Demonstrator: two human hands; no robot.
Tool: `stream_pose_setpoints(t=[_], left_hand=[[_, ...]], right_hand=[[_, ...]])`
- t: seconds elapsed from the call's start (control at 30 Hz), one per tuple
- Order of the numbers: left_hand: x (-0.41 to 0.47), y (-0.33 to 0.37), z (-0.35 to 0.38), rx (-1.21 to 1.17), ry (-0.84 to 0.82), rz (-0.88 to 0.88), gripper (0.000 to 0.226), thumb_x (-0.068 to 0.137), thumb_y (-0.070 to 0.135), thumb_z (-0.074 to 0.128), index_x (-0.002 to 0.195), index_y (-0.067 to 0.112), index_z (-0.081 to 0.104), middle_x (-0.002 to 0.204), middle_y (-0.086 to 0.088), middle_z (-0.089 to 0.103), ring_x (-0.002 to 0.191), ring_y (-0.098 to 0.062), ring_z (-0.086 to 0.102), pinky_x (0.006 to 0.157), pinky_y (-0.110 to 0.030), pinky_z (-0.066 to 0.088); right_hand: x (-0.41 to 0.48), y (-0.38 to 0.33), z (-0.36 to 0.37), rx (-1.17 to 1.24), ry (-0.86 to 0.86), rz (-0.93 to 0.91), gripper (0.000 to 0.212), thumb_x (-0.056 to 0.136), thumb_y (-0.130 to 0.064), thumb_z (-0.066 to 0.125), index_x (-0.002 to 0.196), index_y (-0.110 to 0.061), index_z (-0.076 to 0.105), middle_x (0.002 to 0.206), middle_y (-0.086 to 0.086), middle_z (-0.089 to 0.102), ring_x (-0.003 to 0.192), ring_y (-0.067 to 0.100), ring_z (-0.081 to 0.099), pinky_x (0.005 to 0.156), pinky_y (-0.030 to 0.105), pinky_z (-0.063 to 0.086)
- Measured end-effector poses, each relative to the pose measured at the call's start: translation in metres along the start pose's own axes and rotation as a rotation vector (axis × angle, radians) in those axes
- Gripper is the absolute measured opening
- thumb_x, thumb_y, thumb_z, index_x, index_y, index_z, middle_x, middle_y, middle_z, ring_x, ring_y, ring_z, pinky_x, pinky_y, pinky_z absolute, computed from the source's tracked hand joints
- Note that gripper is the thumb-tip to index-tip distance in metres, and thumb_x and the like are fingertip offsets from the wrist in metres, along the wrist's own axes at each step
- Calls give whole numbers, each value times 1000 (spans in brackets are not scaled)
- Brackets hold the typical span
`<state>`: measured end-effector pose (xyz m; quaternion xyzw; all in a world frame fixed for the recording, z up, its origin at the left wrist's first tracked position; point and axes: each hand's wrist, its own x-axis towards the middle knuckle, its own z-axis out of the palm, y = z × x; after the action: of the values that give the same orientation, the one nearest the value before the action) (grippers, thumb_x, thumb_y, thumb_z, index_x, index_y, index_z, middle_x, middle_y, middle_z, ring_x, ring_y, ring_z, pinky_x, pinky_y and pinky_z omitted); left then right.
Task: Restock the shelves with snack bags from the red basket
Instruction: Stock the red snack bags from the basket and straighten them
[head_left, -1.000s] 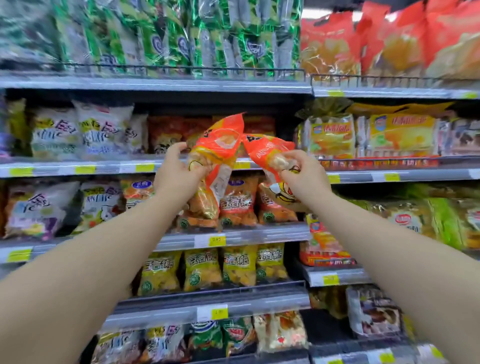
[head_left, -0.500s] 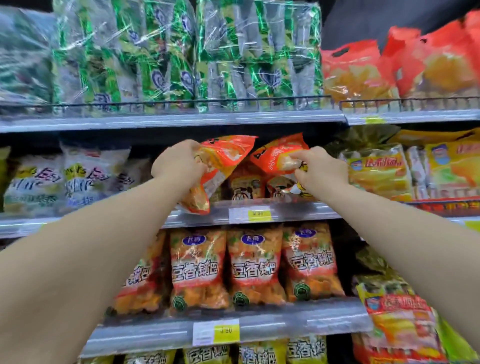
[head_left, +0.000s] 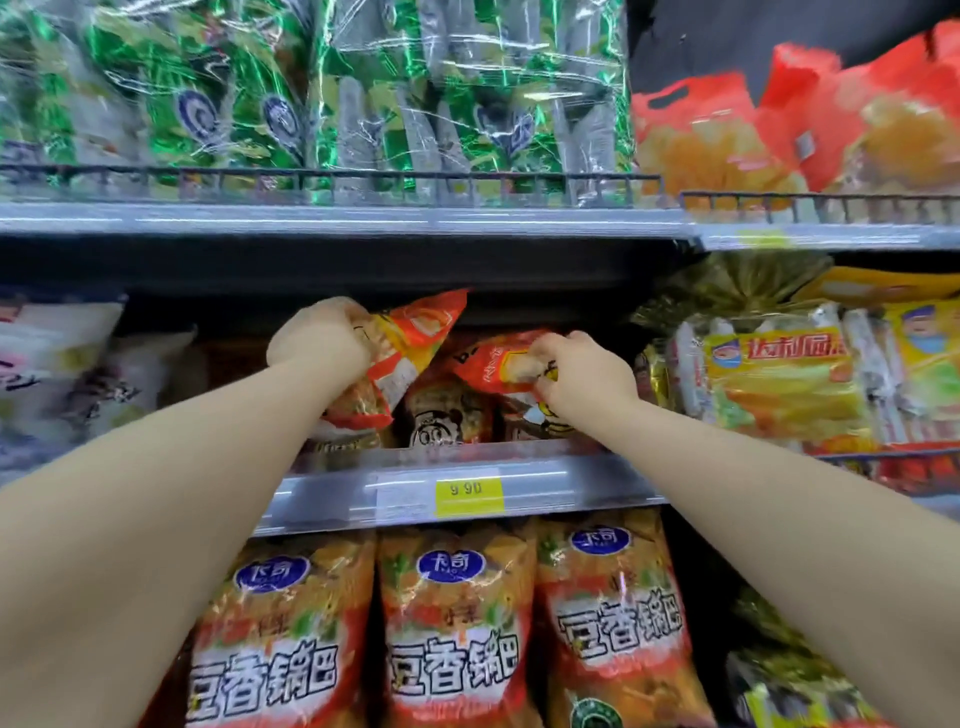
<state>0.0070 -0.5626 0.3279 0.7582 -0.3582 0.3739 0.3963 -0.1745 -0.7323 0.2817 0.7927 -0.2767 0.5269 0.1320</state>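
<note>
since each orange snack bag is a thin, air-filled film pouch, judge it light, soft and easy to crush, with a slick skin. take hold at the top seam or a corner, not across the belly.

the left hand (head_left: 317, 343) has its fingers curled tight round the upper part of the left orange snack bag (head_left: 415, 338), which stands tilted at 11 o'clock in the bay. the right hand (head_left: 587, 379) pinches the top edge of the right orange snack bag (head_left: 488, 364) at 1 o'clock. both bags are inside the middle shelf (head_left: 571, 480) opening, above its yellow price tag (head_left: 469, 493).

obstructions: cartoon-face bags (head_left: 441, 421) fill the front row at 12 o'clock, and the upper shelf (head_left: 311, 221) limits headroom. white bags (head_left: 52, 353) sit at 9 o'clock and a yellow cake pack (head_left: 779, 384) at 3 o'clock. the red basket is not in view.
</note>
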Motion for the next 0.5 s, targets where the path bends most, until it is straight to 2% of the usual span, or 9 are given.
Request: stream_pose_setpoints(t=[0.1,0.17,0.23,0.3,0.33,0.4,0.5], left_hand=[[16,-2,20,-24,-5,8,36,88,30,57,124,30,60,122,-4,61,107,-28,59,75,-32,44],[26,-6,33,-51,-12,27,40,87,31,59,127,31,58,126,-4,60,110,-27,58,77,-32,44],[32,-10,47,-90,-41,44,40,86,31,61,126,30,58,128,-4,59,111,-27,57,80,-32,45],[36,-13,60,-120,-74,73,40,83,32,64,123,28,60,129,-3,58,112,-26,55,84,-32,45],[37,-14,64,-122,-89,87,40,82,33,65,122,27,60,130,-3,57,113,-26,55,85,-32,44],[39,-16,69,-121,-118,106,45,79,36,70,121,25,61,131,-4,56,115,-25,54,88,-31,43],[43,-19,69,-174,-130,96,43,76,39,74,116,26,63,128,-5,58,112,-25,55,84,-29,42]], right_hand=[[24,-1,11,-110,-24,70,42,93,-26,49,133,-27,39,124,13,38,100,36,52,68,35,39],[37,-1,21,-154,-88,110,48,94,-29,48,139,-27,32,133,17,31,113,39,45,76,40,42],[47,3,33,-205,-329,143,64,94,-46,47,148,-27,18,147,20,19,128,42,33,96,44,38],[49,6,38,-214,-640,125,77,93,-61,38,151,-29,-2,157,14,5,141,37,17,111,42,22],[50,8,38,-170,-732,102,77,93,-64,32,151,-30,-5,159,9,0,145,32,9,114,40,14],[51,9,34,-105,-780,111,74,91,-69,24,150,-34,-5,160,6,-6,146,29,-1,115,42,3],[52,3,30,-159,-732,85,66,92,-67,22,149,-43,0,158,4,-19,145,35,-9,116,51,0]])
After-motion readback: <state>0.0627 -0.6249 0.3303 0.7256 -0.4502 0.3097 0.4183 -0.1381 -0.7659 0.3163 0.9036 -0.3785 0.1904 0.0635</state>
